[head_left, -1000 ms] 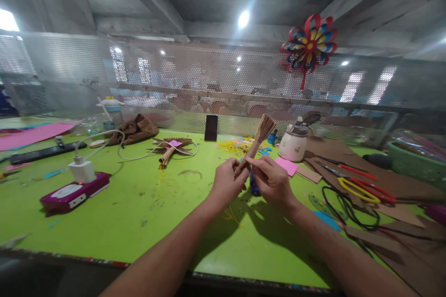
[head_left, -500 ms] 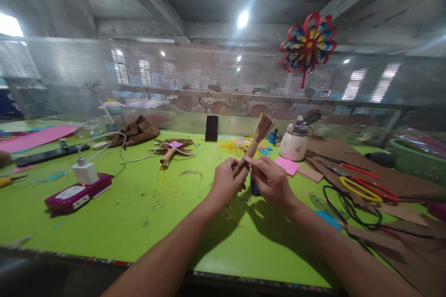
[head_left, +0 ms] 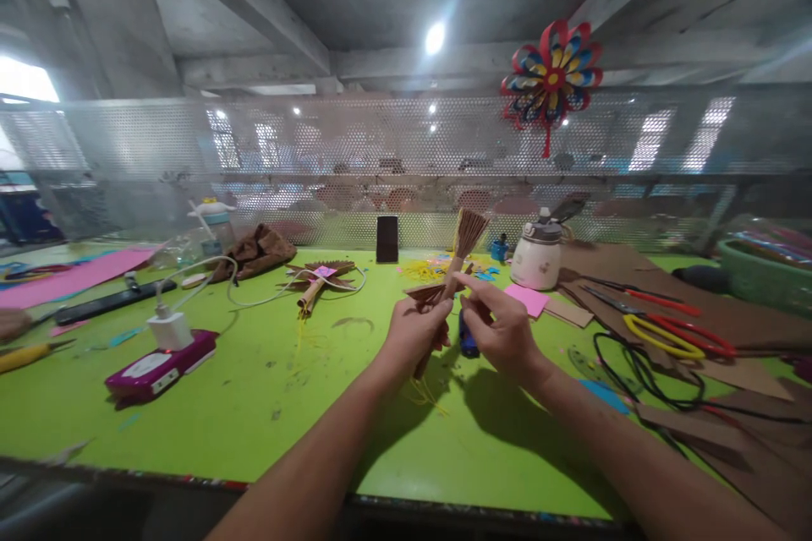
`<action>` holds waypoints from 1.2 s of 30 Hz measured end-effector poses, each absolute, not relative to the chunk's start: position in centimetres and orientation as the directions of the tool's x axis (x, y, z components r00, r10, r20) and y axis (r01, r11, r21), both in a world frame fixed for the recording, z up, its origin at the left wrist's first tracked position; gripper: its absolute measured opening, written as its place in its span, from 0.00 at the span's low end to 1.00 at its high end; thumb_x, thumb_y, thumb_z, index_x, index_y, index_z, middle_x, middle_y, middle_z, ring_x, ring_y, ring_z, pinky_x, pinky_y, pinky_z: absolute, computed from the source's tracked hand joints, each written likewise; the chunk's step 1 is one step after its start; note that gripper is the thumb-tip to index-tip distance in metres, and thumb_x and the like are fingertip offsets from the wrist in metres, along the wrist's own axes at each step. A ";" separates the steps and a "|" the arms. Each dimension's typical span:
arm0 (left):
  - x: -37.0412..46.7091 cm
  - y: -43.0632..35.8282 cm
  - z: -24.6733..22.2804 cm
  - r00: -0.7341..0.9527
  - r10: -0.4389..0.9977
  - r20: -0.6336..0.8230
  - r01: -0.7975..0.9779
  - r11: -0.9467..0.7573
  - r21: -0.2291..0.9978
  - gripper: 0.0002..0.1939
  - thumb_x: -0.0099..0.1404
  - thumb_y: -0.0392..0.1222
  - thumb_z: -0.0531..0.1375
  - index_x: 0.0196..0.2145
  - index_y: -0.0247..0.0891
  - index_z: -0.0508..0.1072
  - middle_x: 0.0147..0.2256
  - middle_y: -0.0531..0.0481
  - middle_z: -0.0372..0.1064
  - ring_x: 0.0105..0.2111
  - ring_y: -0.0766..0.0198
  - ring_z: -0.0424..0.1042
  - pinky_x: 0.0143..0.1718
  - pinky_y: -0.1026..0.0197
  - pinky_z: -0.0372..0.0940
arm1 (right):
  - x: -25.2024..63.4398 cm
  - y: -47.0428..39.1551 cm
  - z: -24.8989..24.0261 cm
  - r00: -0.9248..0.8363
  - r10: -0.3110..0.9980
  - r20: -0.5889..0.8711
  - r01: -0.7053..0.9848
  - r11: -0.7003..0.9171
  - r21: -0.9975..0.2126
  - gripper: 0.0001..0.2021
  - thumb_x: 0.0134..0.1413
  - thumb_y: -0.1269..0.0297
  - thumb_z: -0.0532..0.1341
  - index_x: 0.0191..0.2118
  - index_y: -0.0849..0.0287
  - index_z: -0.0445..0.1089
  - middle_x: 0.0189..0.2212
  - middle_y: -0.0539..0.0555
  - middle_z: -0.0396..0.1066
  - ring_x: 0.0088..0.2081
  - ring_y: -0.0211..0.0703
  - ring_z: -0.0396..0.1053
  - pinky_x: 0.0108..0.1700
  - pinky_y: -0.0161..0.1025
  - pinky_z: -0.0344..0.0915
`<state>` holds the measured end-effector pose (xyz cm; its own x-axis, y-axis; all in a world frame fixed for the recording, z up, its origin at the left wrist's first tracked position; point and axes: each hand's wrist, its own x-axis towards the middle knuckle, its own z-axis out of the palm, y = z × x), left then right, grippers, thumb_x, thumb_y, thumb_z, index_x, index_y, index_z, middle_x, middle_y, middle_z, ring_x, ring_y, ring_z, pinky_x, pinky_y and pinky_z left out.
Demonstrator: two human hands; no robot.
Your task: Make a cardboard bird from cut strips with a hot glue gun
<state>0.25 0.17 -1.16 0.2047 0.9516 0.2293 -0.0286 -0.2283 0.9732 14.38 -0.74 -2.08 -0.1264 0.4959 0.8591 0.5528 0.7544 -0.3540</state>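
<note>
My left hand (head_left: 419,330) is closed around a pleated brown paper piece (head_left: 468,241). Its fan-folded end spreads upward and its narrow part sits in my fingers. Another brown paper flap sticks out to the left above my knuckles, and yellow strands (head_left: 428,396) hang below. My right hand (head_left: 501,325) is just right of the paper, its index finger stretched toward the narrow part and the fingers apart; whether the fingertip touches cannot be made out. Partly covered by this hand, a dark blue object (head_left: 468,340) lies on the green table (head_left: 254,431).
A similar brown paper piece (head_left: 310,297), a purple power block (head_left: 161,368) with a white cable, and a phone (head_left: 386,239) lie left and ahead. Rightward are a white bottle (head_left: 536,262), scissors (head_left: 663,336), and brown sheets (head_left: 640,270). Another person's hand (head_left: 13,323) shows far left.
My right fingers have come off the paper's narrow part and spread apart. The paper has tipped more upright in my left hand, and a side flap now shows. The view has shifted slightly.
</note>
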 end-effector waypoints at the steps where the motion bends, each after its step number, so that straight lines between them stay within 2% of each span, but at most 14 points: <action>1: 0.2 0.2 -1.1 0.203 0.956 0.212 -0.020 -0.213 0.977 0.10 0.55 0.44 0.58 0.23 0.34 0.67 0.13 0.54 0.60 0.13 0.69 0.61 0.15 0.66 0.56 | 14.4 -0.8 -1.9 -0.083 0.501 0.862 0.550 0.744 -0.379 0.18 0.53 0.73 0.54 0.50 0.59 0.64 0.28 0.51 0.66 0.28 0.37 0.64 0.34 0.35 0.62; 7: 0.1 0.2 -1.0 0.253 0.955 0.154 -0.125 -0.125 0.984 0.11 0.53 0.45 0.60 0.26 0.33 0.67 0.14 0.54 0.61 0.13 0.68 0.62 0.14 0.67 0.56 | 14.5 -0.9 -1.0 0.025 0.505 0.863 0.527 0.727 -0.441 0.08 0.53 0.71 0.54 0.36 0.60 0.70 0.28 0.52 0.68 0.28 0.37 0.64 0.32 0.35 0.61; 14: -0.2 0.4 -1.0 0.297 0.951 0.081 -0.252 -0.004 0.968 0.13 0.54 0.45 0.61 0.30 0.33 0.65 0.18 0.52 0.64 0.15 0.69 0.65 0.15 0.68 0.57 | 14.6 -0.7 -0.9 0.134 0.545 0.827 0.461 0.705 -0.539 0.07 0.51 0.69 0.56 0.35 0.60 0.70 0.26 0.51 0.68 0.24 0.36 0.62 0.28 0.34 0.60; 22: -0.3 0.5 -0.8 0.283 0.957 0.067 -0.306 0.024 0.952 0.14 0.56 0.47 0.60 0.32 0.31 0.66 0.21 0.50 0.66 0.18 0.69 0.66 0.16 0.69 0.58 | 14.3 -0.5 -1.0 0.184 0.599 0.779 0.420 0.669 -0.613 0.08 0.50 0.68 0.56 0.34 0.61 0.70 0.23 0.50 0.67 0.23 0.35 0.61 0.27 0.33 0.59; 29: -0.2 0.4 -0.5 0.302 0.952 0.056 -0.282 0.033 0.959 0.15 0.55 0.48 0.60 0.34 0.32 0.68 0.22 0.52 0.65 0.19 0.72 0.64 0.19 0.70 0.59 | 14.4 0.6 -1.7 0.136 0.751 0.646 0.305 0.588 -0.749 0.09 0.49 0.62 0.56 0.31 0.62 0.70 0.17 0.48 0.63 0.19 0.35 0.58 0.22 0.33 0.56; 32: -0.3 0.3 -0.4 0.315 0.947 0.061 -0.265 0.026 0.964 0.16 0.55 0.49 0.60 0.35 0.32 0.69 0.22 0.52 0.65 0.19 0.73 0.64 0.19 0.70 0.59 | 14.2 0.4 -1.6 0.113 0.741 0.662 0.320 0.604 -0.730 0.09 0.50 0.62 0.56 0.30 0.62 0.70 0.20 0.51 0.67 0.21 0.37 0.61 0.24 0.34 0.58; 36: -0.3 0.3 -0.6 0.310 0.948 0.073 -0.267 0.014 0.964 0.15 0.57 0.48 0.59 0.35 0.32 0.68 0.23 0.51 0.66 0.19 0.72 0.64 0.19 0.70 0.60 | 13.7 -0.3 -1.4 0.071 0.661 0.747 0.394 0.670 -0.630 0.09 0.52 0.65 0.55 0.32 0.62 0.71 0.27 0.54 0.71 0.27 0.38 0.65 0.30 0.35 0.62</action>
<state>-0.26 0.27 -0.63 0.3096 0.9481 0.0726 -0.2673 0.0135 0.9635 13.69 -0.28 -1.39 0.0711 0.6606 0.7473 0.3938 0.6698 -0.6295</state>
